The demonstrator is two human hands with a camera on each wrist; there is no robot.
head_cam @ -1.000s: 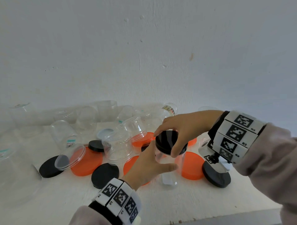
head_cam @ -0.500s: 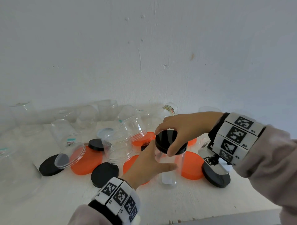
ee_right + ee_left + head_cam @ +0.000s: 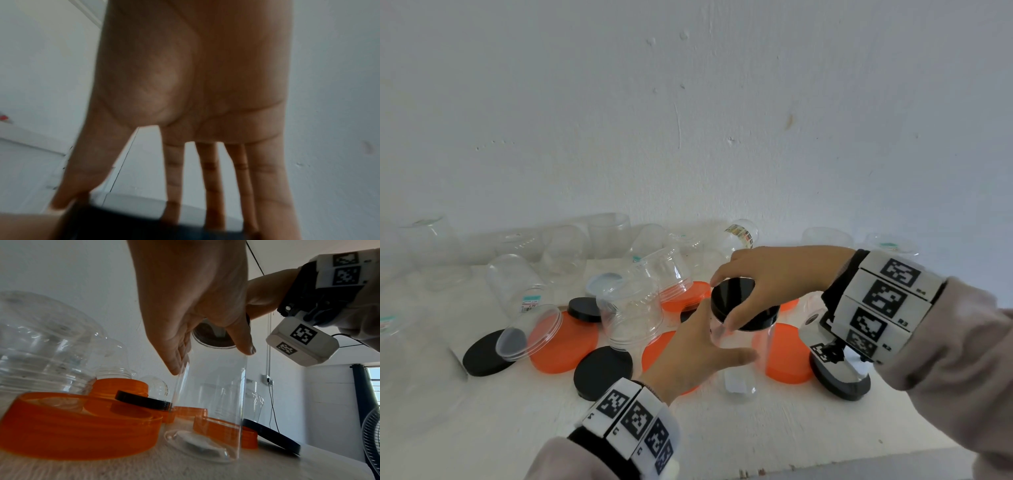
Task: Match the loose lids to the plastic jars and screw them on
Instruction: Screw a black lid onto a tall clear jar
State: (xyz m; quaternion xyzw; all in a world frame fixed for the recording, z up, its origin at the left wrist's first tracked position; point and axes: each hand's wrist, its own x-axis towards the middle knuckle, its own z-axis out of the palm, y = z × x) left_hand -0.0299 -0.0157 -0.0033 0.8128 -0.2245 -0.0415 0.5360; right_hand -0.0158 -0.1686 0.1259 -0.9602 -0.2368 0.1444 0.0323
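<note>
A tall clear jar (image 3: 739,363) stands upright on the white table (image 3: 791,431), with a black lid (image 3: 732,298) sitting on its mouth. My right hand (image 3: 753,291) comes from above and grips the lid's rim between thumb and fingers. My left hand (image 3: 722,339) wraps the jar's upper body, thumb in front. The left wrist view shows the jar (image 3: 209,402) from below, my left hand (image 3: 185,313) round it and the lid (image 3: 213,339) through the plastic. In the blurred right wrist view my right hand's fingers (image 3: 209,178) reach down onto the lid (image 3: 144,227).
Loose orange lids (image 3: 565,339) (image 3: 787,356) and black lids (image 3: 602,371) (image 3: 482,353) (image 3: 839,380) lie around the jar. Several empty clear jars (image 3: 633,315) (image 3: 517,284) lie or stand left and along the wall. The table's front edge (image 3: 825,469) runs below my wrists.
My right thumb has slid leftward around the front of the black lid. The jar and my left hand have stayed in place.
</note>
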